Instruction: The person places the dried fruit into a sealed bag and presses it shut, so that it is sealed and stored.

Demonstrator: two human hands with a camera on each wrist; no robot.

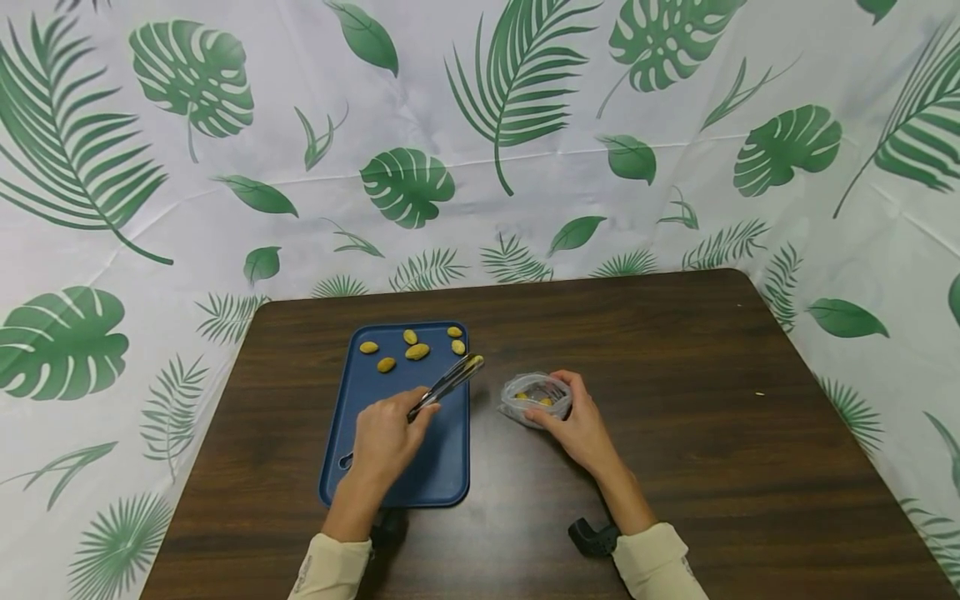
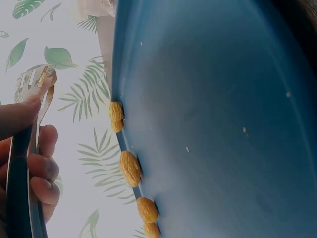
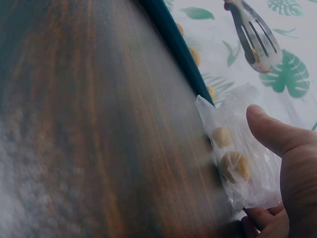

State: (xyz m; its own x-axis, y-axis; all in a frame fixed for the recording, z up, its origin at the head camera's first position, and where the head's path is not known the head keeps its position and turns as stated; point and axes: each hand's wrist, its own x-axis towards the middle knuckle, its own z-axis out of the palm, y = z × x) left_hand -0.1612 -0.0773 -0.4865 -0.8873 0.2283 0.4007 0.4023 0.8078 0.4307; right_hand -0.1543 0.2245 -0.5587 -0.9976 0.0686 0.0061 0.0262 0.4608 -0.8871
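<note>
My left hand [image 1: 386, 433] grips metal tongs [image 1: 447, 385] over the blue tray [image 1: 401, 417]. At the slotted tips of the tongs is a small yellow-brown oval piece [image 1: 476, 361]. Several wrinkled oval pieces [image 1: 417, 352] of the same look lie toward the tray's far end; the left wrist view shows some of them [image 2: 130, 168] close up. To the right of the tray stands a clear plastic bag [image 1: 517, 408] with its mouth open upward, and yellow-brown pieces [image 3: 235, 166] show inside it. My right hand [image 1: 581, 425] holds the bag's right side, thumb at the near rim.
A dark wooden table [image 1: 675, 350] bears the tray and the bag. Behind it hangs a white cloth [image 1: 315, 100] printed with green leaves. A black strap device [image 1: 592, 537] sits at my right wrist. Tiny crumbs [image 2: 244, 130] dot the tray.
</note>
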